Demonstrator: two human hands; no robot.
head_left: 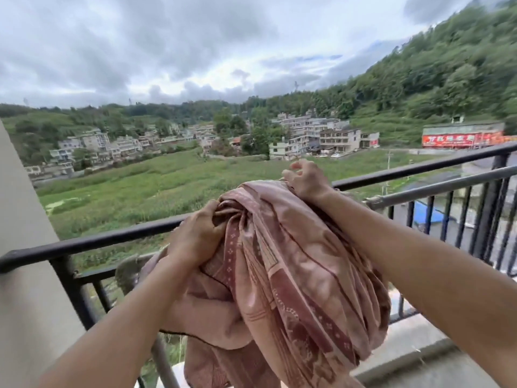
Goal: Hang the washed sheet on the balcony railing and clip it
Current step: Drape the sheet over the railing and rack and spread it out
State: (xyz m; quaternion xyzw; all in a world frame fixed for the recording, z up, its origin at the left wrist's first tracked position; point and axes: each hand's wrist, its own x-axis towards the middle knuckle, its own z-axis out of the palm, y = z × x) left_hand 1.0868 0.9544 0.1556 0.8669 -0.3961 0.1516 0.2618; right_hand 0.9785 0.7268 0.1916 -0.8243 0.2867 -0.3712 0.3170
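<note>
A pink sheet with a dark red pattern hangs bunched in front of the black balcony railing. My left hand grips a twisted fold of it at the left. My right hand pinches its upper edge, lifted just above the top rail. The lower part of the sheet drops out of view at the bottom. No clips are visible.
A grey metal pole runs along inside the railing at the right. A beige wall closes the left side. A concrete ledge lies under the railing at the lower right. Beyond are green fields and buildings.
</note>
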